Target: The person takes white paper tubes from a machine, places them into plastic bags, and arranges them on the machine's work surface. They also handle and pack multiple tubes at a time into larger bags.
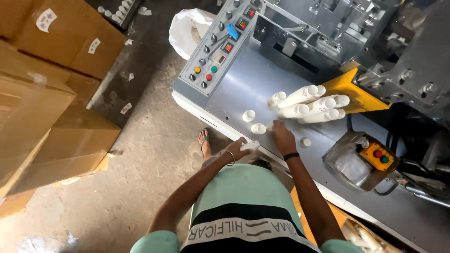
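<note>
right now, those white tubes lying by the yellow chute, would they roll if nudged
Probably yes: the white tubes are round and lie on their sides on the smooth metal table. They look light, likely hollow plastic. Being piled together may hold them somewhat. The right hand rests just beside them.

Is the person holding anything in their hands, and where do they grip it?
The left hand is closed around a small white tube, one end sticking out. The right hand rests fingertips among the white tubes; no clear grip.
</note>
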